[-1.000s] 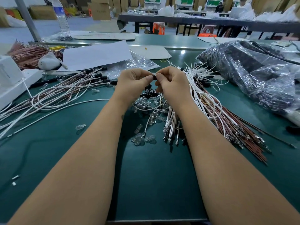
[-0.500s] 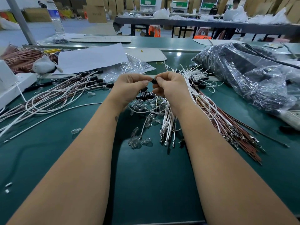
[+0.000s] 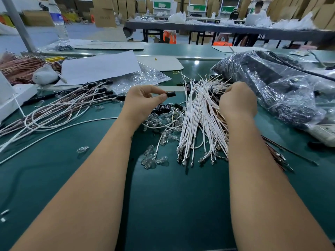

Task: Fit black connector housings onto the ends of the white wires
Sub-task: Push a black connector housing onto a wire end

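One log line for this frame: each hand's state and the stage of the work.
left hand: pinches black connector housing | right hand: fingers in white wires, grip unclear | stage: fetching wire

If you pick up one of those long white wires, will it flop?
Probably yes: the white wires curve and droop across the table, so one would likely sag. It looks thin, so likely light. Its metal tip might snag neighbours.

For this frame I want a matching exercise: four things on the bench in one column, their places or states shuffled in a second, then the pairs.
Things:
1 black housing
2 white wires
3 clear bulbs
4 paper sheet

Places or states:
A loose on the mat between the forearms
B pinched in the left hand
C far left, behind the finished wires
D under the right hand

Pairs: 1-B, 2-D, 3-A, 4-C
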`<state>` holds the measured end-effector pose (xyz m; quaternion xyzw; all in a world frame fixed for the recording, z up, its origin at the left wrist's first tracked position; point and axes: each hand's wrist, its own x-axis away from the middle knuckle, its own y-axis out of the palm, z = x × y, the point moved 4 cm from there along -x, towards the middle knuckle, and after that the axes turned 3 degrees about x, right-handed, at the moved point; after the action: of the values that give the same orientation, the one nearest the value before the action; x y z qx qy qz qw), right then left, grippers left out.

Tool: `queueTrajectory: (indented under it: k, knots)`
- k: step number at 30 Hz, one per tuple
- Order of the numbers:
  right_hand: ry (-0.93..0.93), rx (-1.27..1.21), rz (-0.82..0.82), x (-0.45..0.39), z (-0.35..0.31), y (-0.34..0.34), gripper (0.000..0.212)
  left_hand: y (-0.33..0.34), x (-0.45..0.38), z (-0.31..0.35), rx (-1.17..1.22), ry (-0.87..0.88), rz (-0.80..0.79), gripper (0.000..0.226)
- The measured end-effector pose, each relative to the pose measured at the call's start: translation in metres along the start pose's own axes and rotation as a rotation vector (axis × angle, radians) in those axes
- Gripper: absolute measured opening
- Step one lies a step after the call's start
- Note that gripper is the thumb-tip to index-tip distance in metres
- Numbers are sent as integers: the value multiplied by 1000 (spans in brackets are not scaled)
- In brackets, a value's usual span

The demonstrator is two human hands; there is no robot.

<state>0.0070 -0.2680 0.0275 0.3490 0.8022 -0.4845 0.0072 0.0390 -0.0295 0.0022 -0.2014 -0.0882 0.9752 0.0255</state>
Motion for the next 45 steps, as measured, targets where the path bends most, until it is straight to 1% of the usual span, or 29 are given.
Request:
queueTrajectory:
  k: [2,4,5,8,11,13,15,19,23,25,27,29,32,36,42,45]
  knots:
    - [69,66,-130,3,6,7,32,-1,-1,-1,-24,1,20,3]
    - [93,73,-184,6,8,11,36,-2,-1,-1,-39,-3,46,3]
    - [95,60,-173,7,8,11,35,-2,0,-1,-41,-1,59,3]
    - [97,12,-103,6,10,11,11,-4,0,-1,-25,3,83,3]
    - [93,-8,-32,5,10,9,11,-4,0,-1,3,-3,79,4]
    - [73,-35,41,5,9,6,18,-3,1,-2,8,5,71,4]
    - [38,-77,110,5,6,3,24,-2,1,-2,11,12,62,4]
    - [-78,-96,215,7,-5,-3,26,-4,-1,-3,51,-7,67,5]
    - [-345,-70,272,18,-42,-3,13,-6,-1,-5,45,-21,77,6]
    - [-469,-105,223,29,-61,5,11,-7,-1,-5,39,-22,90,10]
    - [-533,-152,119,38,-72,18,11,-8,-1,-6,30,-38,111,10]
    - [-561,-178,35,44,-73,29,12,-8,-2,-6,26,-53,117,12]
    - [-547,-207,-35,45,-65,39,11,-7,-3,-7,7,-73,116,13]
    - [-525,-299,-51,44,-63,40,9,-5,-3,-7,-13,-95,118,13]
    - [-594,-320,-89,49,-68,43,8,-3,-3,-7,-18,-98,122,15]
    - [-588,-322,-74,49,-69,42,8,-3,-3,-7,-19,-101,121,14]
